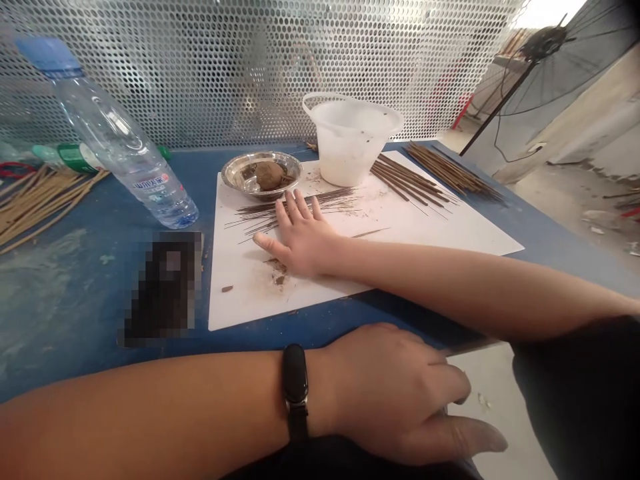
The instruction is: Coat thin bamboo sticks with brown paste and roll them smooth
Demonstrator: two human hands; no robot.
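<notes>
From here I have my right hand (305,239), fingers spread, palm down, over the thin sticks (336,197) toward eleven o'clock on the paper (460,235); light, even pressure should keep them aligned. My left hand (393,393) curls at five; I cannot tell whether it grips anything.

A silvery perforated metal panel (210,87) rises behind the blue-topped counter (65,293), its round holes catching the light. Toward the right, a black fan (545,43) with radiating wires stands before a pale wall (585,100); bright light whitens the upper corner, and debris litters the pale grey floor (555,200).
</notes>
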